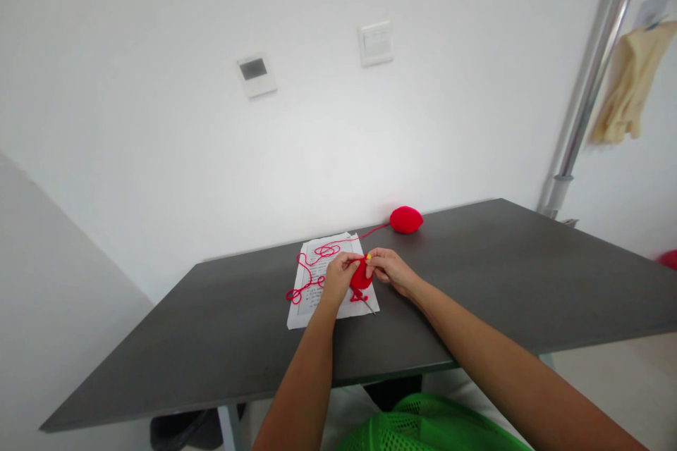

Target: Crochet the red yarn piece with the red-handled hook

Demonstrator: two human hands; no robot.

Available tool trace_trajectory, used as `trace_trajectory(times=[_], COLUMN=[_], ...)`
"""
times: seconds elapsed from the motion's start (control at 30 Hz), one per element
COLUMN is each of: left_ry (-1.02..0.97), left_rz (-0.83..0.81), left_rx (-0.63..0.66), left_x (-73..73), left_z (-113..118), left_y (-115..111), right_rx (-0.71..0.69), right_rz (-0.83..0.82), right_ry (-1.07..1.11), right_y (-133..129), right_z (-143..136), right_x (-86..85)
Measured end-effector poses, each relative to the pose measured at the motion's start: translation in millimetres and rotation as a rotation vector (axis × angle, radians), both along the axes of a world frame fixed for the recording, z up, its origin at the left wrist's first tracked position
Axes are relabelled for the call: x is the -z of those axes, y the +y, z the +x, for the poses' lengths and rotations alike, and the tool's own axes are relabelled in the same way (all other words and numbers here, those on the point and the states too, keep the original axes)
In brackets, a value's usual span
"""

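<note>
Between my two hands is a small red knitted or crocheted piece [362, 276]. My left hand [341, 275] pinches its left edge, fingers closed. At its upper right, my right hand [385, 269] has its fingers closed on the piece, with a tiny yellow thing [369, 256] at the fingertips. Beneath them lies a printed paper [307, 311], with loose loops of red yarn [304, 286] over it. A thin needle-like tool [369, 306] sticks out below the piece. The yarn runs back to a red ball [406, 220] near the wall.
The dark grey table [238, 338] stands against a white wall with a thermostat panel [257, 75] and a switch [376, 44]. A metal pole [595, 95] and cream gloves [632, 81] are at the right. Green mesh fabric [417, 426] shows below the table's front edge.
</note>
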State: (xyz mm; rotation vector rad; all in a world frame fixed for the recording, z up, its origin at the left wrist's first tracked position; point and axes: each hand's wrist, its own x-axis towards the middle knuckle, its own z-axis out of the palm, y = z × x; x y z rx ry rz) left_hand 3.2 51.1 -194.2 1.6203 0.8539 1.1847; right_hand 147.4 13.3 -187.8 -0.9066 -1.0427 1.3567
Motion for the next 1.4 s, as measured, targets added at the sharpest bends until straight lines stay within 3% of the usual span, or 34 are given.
trace_trajectory(times=[0.3,0.5,1.1,1.4], left_ry=[0.145,0.177,0.204,0.208], left_rz=[0.279,0.376,0.448,0.342], left_rx=[-0.073,-0.087,-0.171,-0.108], left_x=[-2.5,-5.1,-10.3,-4.9], left_z=[-0.9,-1.4,-0.7,1.8], left_y=[-3.7,-6.3,-11.1,-8.9], right_rx=[-0.041,-0.015,-0.098,0.000], right_rz=[-0.021,0.021,0.131,0.205], right_ry=[0.114,0.085,0.014,-0.205], right_y=[2.6,0.3,6.5,2.9], right_z=[1.0,-1.2,0.5,0.7], right_x=[1.5,0.1,10.2,7.1])
